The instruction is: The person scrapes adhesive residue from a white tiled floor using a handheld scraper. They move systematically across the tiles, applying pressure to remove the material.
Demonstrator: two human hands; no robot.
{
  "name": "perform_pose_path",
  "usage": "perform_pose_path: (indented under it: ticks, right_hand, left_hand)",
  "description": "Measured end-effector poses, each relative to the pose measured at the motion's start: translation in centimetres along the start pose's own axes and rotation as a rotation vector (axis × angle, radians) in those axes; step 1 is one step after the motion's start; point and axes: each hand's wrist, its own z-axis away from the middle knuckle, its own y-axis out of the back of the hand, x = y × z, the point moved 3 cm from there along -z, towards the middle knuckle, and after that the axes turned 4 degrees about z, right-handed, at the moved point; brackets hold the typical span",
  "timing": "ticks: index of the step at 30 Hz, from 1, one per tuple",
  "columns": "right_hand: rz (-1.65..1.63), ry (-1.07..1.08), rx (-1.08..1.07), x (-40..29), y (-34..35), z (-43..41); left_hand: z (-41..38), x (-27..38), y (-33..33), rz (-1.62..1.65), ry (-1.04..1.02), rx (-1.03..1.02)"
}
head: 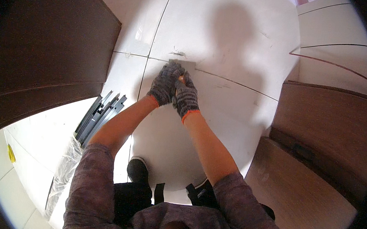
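My right hand (187,93), in a grey knitted glove with an orange cuff, is closed around the handle of a flat-bladed scraper (189,65). A bit of the orange-brown handle shows by the thumb. My left hand (167,82), gloved alike, lies against the right one with its fingers bent over the blade's left side; they hide much of the tool. The grey straight-edged blade rests at a dark joint between the white floor tiles (236,96). Just beyond it is a grey smear (177,53) on the tile.
A dark brown panel (56,40) stands at the left, with brown boards (321,125) along the right. Black metal profiles (100,117), partly in clear plastic film (66,163), lie near my left arm. Farther left is a yellow coil (11,153). My shoe (138,170) is below.
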Motion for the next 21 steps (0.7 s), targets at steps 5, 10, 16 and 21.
perform_pose_path:
  ticks: [5, 10, 16, 21]
  right_hand:
    - [0.104, 0.099, -0.184, -0.7, -0.3, -1.3]
    - [0.066, 0.074, -0.231, -1.5, 0.8, -0.3]
    - [0.301, -0.001, -0.132, -2.4, 2.0, -0.6]
    - [0.497, 0.078, -0.175, -3.7, 3.3, -1.0]
  left_hand:
    - [-1.2, 0.2, 0.5, -0.049, -0.009, 0.121]
    - [-1.0, 1.3, -0.3, 0.005, 0.049, -0.066]
    - [-1.1, 1.4, -1.1, -0.025, -0.047, 0.231]
    - [-2.1, 2.2, -2.4, 0.042, 0.010, 0.080]
